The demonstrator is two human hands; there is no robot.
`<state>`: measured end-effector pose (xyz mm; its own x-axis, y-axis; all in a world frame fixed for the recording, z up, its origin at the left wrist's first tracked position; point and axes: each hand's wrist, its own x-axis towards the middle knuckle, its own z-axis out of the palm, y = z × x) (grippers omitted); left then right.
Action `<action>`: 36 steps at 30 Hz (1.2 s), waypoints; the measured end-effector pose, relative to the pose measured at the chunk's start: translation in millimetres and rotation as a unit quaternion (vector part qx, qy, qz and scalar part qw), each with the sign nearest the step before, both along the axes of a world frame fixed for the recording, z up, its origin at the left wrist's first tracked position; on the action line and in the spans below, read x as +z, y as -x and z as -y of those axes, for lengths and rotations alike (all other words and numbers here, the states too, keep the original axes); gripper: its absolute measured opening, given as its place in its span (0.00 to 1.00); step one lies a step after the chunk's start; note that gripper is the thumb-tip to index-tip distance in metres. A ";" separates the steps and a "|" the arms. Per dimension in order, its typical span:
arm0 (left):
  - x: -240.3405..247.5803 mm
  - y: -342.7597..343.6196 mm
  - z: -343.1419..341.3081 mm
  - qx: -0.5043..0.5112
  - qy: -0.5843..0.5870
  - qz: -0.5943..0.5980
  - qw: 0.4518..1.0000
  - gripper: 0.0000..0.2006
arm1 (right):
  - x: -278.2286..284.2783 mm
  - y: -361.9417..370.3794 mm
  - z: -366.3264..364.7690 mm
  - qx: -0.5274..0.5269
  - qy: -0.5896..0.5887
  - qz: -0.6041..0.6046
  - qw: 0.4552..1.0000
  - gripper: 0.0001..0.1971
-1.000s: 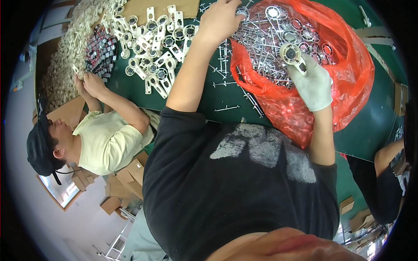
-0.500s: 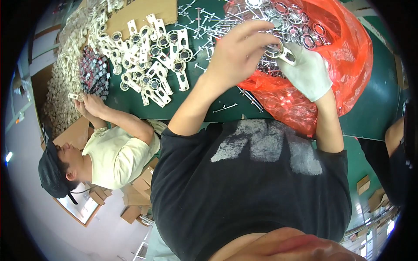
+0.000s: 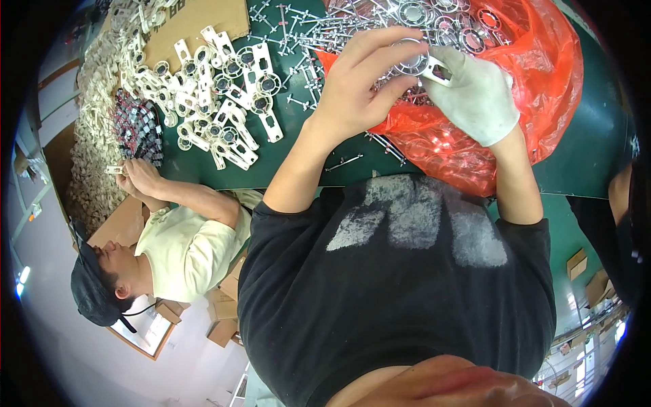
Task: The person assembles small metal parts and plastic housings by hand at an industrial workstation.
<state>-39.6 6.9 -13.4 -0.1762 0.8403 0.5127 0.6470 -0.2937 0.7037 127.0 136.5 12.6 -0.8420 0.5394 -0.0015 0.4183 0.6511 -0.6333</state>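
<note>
A white plastic part [image 3: 441,70] with a rectangular slot and a silver ring at its round end is held up over a red plastic bag. My right hand [image 3: 475,98], in a pale glove, grips its slotted end. On the round end, the thumb and fingers of my bare left hand [image 3: 363,85] close from both sides. The red bag [image 3: 542,88] lies spread beneath, with several chrome rings [image 3: 471,42] inside it. To the left, similar white parts with dark round centres [image 3: 220,102] lie in a loose heap.
Thin silver cross-shaped pieces [image 3: 291,27] scatter across the green table [image 3: 291,159]. A cardboard sheet [image 3: 203,27], a pile of small dark pieces [image 3: 139,125] and a large mound of white parts [image 3: 91,149] are at left. A co-worker's hands [image 3: 142,178] hold a white part there.
The head view has shifted slightly. The white part has turned so its ring faces up more fully, and my left thumb and fingers have come in around the ring.
</note>
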 end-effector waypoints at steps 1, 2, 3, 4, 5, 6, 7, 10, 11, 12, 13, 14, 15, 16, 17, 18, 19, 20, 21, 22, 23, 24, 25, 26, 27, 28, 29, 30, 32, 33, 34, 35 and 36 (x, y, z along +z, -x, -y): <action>1.0 0.2 -1.4 0.005 -0.012 0.009 1.000 0.21 | 1.0 0.7 -0.2 0.000 -0.008 -0.008 1.000 0.13; 2.1 1.6 -1.5 0.005 -0.011 0.009 1.000 0.21 | 2.0 1.3 -0.5 0.000 -0.017 -0.016 1.000 0.13; 3.2 3.9 -1.1 0.006 -0.013 -0.012 1.000 0.22 | 2.9 1.6 -0.9 -0.001 -0.016 -0.015 1.000 0.13; 4.2 5.4 -1.2 0.007 -0.014 -0.033 0.999 0.22 | 3.8 1.8 -1.3 0.005 -0.023 -0.012 1.000 0.13; 5.7 5.2 -1.8 0.006 -0.014 -0.033 0.999 0.22 | 4.0 1.9 -1.4 0.011 -0.029 -0.008 0.999 0.13; 8.1 4.2 -1.7 0.003 -0.016 -0.022 1.000 0.23 | 2.9 1.2 -0.4 0.011 -0.029 -0.008 0.999 0.13; 9.4 3.5 -1.4 0.001 -0.019 -0.012 1.000 0.24 | 0.9 0.3 1.4 0.012 -0.045 -0.025 0.999 0.13; 3.8 7.5 0.1 -0.030 -0.022 -0.011 0.999 0.27 | 0.9 -0.4 1.5 0.018 -0.053 -0.045 0.997 0.13; 5.6 8.1 1.2 -0.029 -0.022 -0.011 0.999 0.27 | 1.2 -0.5 1.1 0.023 -0.047 -0.049 0.997 0.13; 8.5 9.1 1.2 -0.036 -0.011 -0.011 0.999 0.27 | 0.4 -1.2 0.6 0.022 -0.046 -0.048 0.998 0.13; 10.7 9.7 1.4 -0.042 0.000 -0.011 0.999 0.27 | -0.6 -2.0 -0.1 0.032 -0.049 -0.058 0.997 0.13; 11.8 10.2 1.8 -0.043 0.001 -0.011 0.999 0.27 | -1.0 -2.7 -0.4 0.042 -0.051 -0.067 0.996 0.14; 12.5 10.5 2.2 -0.041 0.013 -0.015 0.999 0.27 | -0.2 -2.2 -0.1 0.042 -0.051 -0.067 0.996 0.14; 12.9 10.3 2.7 -0.039 0.025 -0.018 0.999 0.27 | 1.9 -1.1 0.2 0.039 -0.052 -0.047 0.997 0.14; 12.8 9.0 3.4 -0.040 0.026 -0.017 0.999 0.27 | 4.2 -0.4 0.6 0.037 -0.053 -0.026 0.998 0.14; 13.4 7.5 5.1 -0.035 0.035 -0.022 0.999 0.28 | 6.9 0.1 1.8 0.038 -0.053 -0.027 0.998 0.14; 14.4 5.8 6.6 -0.031 0.045 -0.027 0.998 0.29 | 10.0 0.0 3.4 0.032 0.054 -0.031 0.998 0.14; 16.5 3.6 7.9 -0.031 0.045 -0.028 0.998 0.29 | 12.4 0.1 3.4 0.025 0.160 -0.035 0.986 0.15; 19.4 1.3 8.6 -0.033 0.043 -0.039 0.998 0.31 | 15.3 0.0 0.7 0.024 0.159 -0.035 0.986 0.15; 21.0 0.4 8.5 -0.035 0.040 -0.050 0.997 0.33 | 18.6 -0.7 -3.5 0.063 0.214 -0.026 0.975 0.15; 20.1 1.0 7.8 -0.053 0.015 -0.072 0.996 0.36 | 21.6 -1.4 -7.9 0.101 0.267 -0.016 0.958 0.16; 20.8 -2.0 6.8 -0.058 0.006 -0.062 0.996 0.36 | 19.7 0.4 -15.3 0.123 0.267 0.066 0.953 0.18; 21.7 -4.9 5.8 -0.064 -0.002 -0.052 0.997 0.37 | 19.8 0.6 -14.3 0.121 0.267 0.066 0.954 0.18; 20.8 -2.8 4.9 -0.084 -0.015 -0.073 0.994 0.39 | 19.6 2.0 -11.5 0.114 0.301 0.044 0.946 0.18; 21.0 -3.4 3.9 -0.096 -0.008 -0.012 0.995 0.40 | 18.3 2.2 -8.6 0.107 0.334 0.021 0.936 0.18; 21.8 -4.2 3.1 -0.108 0.000 0.048 0.993 0.41 | 5.5 -1.4 2.4 0.085 0.359 -0.080 0.926 0.18; 25.1 -2.7 4.9 -0.107 0.032 0.098 0.989 0.39 | 3.9 -2.4 4.5 0.083 0.358 -0.080 0.926 0.18; 25.5 -2.8 5.5 -0.111 0.039 0.130 0.985 0.34 | 4.1 -1.2 7.1 0.086 0.286 -0.109 0.948 0.17; 14.5 -6.0 4.1 -0.122 0.067 0.213 0.967 0.21 | 0.5 -3.0 7.5 0.111 0.151 -0.120 0.975 0.14; 12.8 -7.7 2.2 -0.120 0.068 0.212 0.967 0.21 | 1.2 -3.2 7.8 0.112 0.153 -0.121 0.974 0.14; 11.9 -9.0 1.2 -0.126 0.054 0.251 0.958 0.19 | 2.9 -3.4 8.0 0.117 0.083 -0.100 0.985 0.14; 12.4 -9.4 1.4 -0.131 0.040 0.289 0.947 0.17 | 4.2 -3.2 8.4 0.120 0.013 -0.079 0.990 0.13; 17.0 -10.9 2.0 -0.120 0.055 0.309 0.942 0.18 | 2.7 -3.3 9.7 0.120 0.012 -0.079 0.990 0.13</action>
<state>-28.6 4.9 3.6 -0.2116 0.9356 0.2826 0.0287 -0.2831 0.9587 130.3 126.7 15.3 -0.9366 0.3252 0.1303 0.1473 0.7031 -0.6957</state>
